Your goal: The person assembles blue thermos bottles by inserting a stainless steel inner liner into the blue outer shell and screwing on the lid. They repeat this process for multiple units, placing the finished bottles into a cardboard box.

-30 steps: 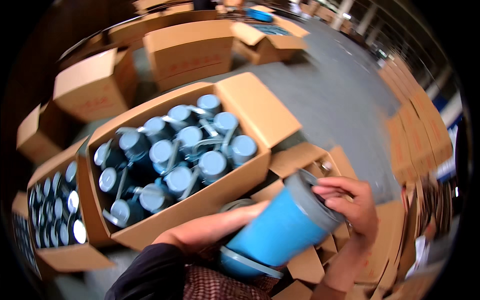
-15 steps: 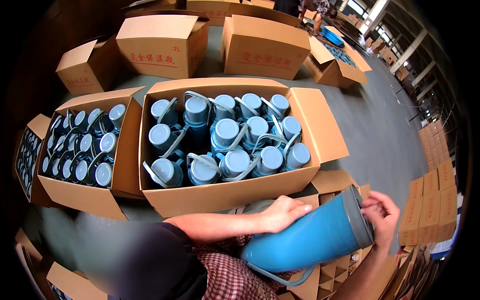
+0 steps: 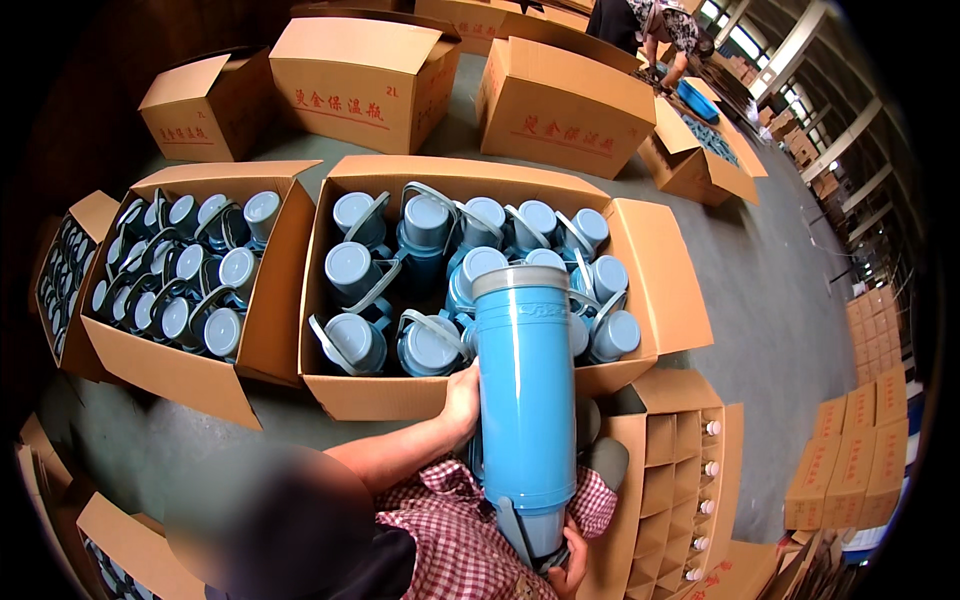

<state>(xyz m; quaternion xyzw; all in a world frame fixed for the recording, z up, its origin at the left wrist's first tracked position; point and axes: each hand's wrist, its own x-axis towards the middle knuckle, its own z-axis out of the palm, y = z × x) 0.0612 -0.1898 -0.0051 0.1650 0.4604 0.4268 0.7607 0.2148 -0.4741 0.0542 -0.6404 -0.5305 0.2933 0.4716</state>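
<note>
A large blue thermos flask (image 3: 525, 390) with a grey end ring lies lengthwise in front of me, ring end pointing away and paler cap end toward my lap. My left hand (image 3: 463, 400) closes on its left side, fingers partly hidden behind it. At the cap end, beside the grey carrying handle (image 3: 512, 528), my right hand (image 3: 572, 560) curls round the lower right edge. Beyond the flask stands an open carton (image 3: 400, 400) holding several similar flasks with pale blue-grey caps (image 3: 350, 342). The flask covers part of that carton's near right side.
Cardboard dividers (image 3: 655, 480) fill an open carton at my right, with white-tipped pieces (image 3: 711, 428) along one column. More flasks fill a carton (image 3: 160, 365) at left. Open cartons (image 3: 350, 100) line the back. A person (image 3: 675, 35) bends over a carton beside a blue basin (image 3: 698, 102).
The flask has swung from slanting rightward to pointing away from me. My right hand has left the ring end for the cap end; my left hand has moved left and holds the side.
</note>
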